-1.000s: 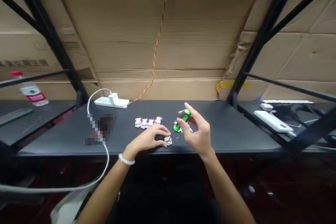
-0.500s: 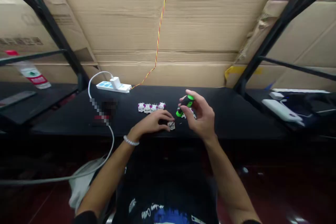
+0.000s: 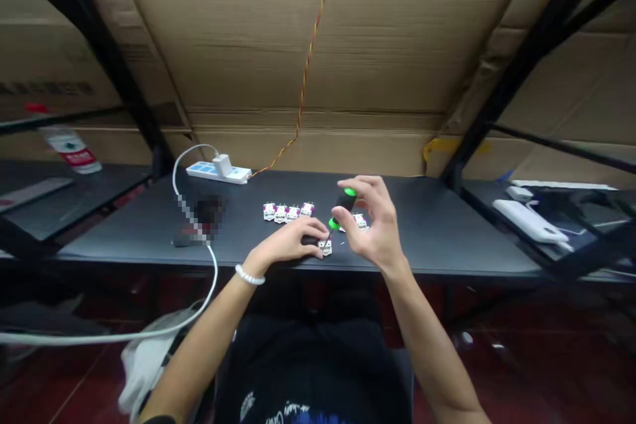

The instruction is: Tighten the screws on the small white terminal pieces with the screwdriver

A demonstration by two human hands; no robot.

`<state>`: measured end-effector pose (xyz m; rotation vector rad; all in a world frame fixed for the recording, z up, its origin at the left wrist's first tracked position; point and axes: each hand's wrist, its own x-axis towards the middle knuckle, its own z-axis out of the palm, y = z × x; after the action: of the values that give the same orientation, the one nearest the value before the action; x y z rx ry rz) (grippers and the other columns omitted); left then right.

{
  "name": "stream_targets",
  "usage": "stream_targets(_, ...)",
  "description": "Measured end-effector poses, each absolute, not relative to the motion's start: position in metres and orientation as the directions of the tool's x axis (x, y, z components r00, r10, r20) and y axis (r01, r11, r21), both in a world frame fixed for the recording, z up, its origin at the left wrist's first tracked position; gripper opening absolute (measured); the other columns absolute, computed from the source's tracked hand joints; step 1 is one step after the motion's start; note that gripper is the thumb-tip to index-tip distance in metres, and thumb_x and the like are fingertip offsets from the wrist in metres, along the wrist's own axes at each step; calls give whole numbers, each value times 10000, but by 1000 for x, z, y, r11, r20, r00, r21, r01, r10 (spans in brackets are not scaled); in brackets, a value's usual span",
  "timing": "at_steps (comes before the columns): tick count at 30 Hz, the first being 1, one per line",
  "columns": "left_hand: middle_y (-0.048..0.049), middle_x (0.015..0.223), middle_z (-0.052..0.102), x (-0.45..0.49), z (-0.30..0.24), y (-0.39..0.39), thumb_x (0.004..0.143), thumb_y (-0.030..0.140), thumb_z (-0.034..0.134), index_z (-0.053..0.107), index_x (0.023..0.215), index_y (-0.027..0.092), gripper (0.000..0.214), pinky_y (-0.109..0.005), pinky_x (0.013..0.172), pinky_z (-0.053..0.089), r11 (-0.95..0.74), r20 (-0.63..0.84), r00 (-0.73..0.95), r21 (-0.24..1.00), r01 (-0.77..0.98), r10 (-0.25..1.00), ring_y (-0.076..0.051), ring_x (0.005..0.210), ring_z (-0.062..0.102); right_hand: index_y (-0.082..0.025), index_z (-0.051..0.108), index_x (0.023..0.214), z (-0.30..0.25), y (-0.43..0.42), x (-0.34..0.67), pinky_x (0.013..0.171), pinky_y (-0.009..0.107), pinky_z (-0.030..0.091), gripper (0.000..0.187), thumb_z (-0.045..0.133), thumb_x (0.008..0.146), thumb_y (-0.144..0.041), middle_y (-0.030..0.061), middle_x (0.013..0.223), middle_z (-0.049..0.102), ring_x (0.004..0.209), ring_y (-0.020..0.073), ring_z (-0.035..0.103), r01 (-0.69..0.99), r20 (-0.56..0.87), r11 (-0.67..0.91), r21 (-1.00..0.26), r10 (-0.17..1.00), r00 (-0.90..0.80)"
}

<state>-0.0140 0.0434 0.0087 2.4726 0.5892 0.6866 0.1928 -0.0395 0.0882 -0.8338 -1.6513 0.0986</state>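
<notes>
My right hand (image 3: pixel 373 225) grips a small screwdriver with a black and green handle (image 3: pixel 342 208), its thin tip slanting down to a small white and purple module (image 3: pixel 325 247) near the front edge of the black table (image 3: pixel 437 238). My left hand (image 3: pixel 293 242) rests closed on the table, fingers pinching that module from the left. A row of several like modules (image 3: pixel 288 211) lies just behind my left hand. Further modules (image 3: pixel 360 220) show behind my right hand, partly hidden.
A white power strip (image 3: pixel 218 172) with a charger and white cable sits at the back left; a blurred dark object (image 3: pixel 201 218) lies left of the modules. A bottle (image 3: pixel 67 144) stands on the left shelf, white devices (image 3: pixel 529 220) on the right. Cardboard walls the back.
The view has shifted a little up and down. My right hand has turned the screwdriver slightly, its tip staying on the module held by my left hand.
</notes>
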Motion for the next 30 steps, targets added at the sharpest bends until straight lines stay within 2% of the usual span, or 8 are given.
stream_targets(3,-71,1260,740,-14,9,44,856,321,881,822,1117,250,277,-397,1106,495,-774,346,779,576,263,523,-256,1191,673,-266,737,1228,93,-40,196,788,384,622,273,701,958,-276,76,1080,655,878,210,677,551,852,708,-441,524,9)
stream_targets(8,-69,1249,740,-13,9,44,847,325,887,824,1117,253,286,-391,1092,502,-770,339,784,584,258,520,-255,1179,677,-246,647,1397,101,-43,201,974,439,586,418,476,1023,-169,103,1204,723,1100,249,705,531,802,732,-427,577,-151)
stream_targets(14,-68,1243,748,-12,11,43,835,310,897,835,1057,246,240,-397,1098,495,-762,332,779,588,270,532,-266,1196,669,-258,763,1180,101,-39,191,769,374,609,272,761,919,-333,72,1016,698,846,218,674,594,865,707,-383,501,-38)
stream_targets(16,-67,1241,746,-12,11,43,842,307,890,833,1062,249,234,-399,1090,499,-760,327,783,593,265,529,-264,1185,672,-259,752,1213,103,-38,191,798,376,620,271,721,951,-318,66,1017,723,843,213,693,575,845,705,-415,533,-43)
stream_targets(19,-66,1237,745,-12,12,42,839,299,893,828,1092,248,266,-399,1088,501,-764,334,786,595,252,520,-259,1170,676,-243,647,1402,109,-40,192,951,407,611,392,552,1022,-223,96,1202,749,1044,234,733,510,769,729,-456,612,-187)
stream_targets(21,-65,1230,747,-12,13,41,840,286,891,832,1072,241,243,-396,1088,501,-758,330,781,598,261,530,-259,1163,676,-233,621,1430,112,-42,191,967,410,607,418,567,1015,-232,106,1242,738,1096,241,723,503,746,735,-454,623,-237)
stream_targets(26,-65,1238,748,-12,13,41,841,300,887,837,1034,239,209,-410,1102,497,-748,309,777,597,291,548,-272,1187,668,-247,765,1162,109,-40,186,781,346,612,281,787,907,-363,68,1047,722,872,203,706,600,832,690,-405,551,-71)
stream_targets(30,-62,1230,746,-12,13,42,853,334,875,832,1065,254,231,-417,1086,509,-752,317,779,597,279,541,-262,1159,674,-249,649,1408,106,-37,183,956,424,602,399,534,1028,-215,103,1156,744,1042,234,725,558,826,723,-407,553,-113)
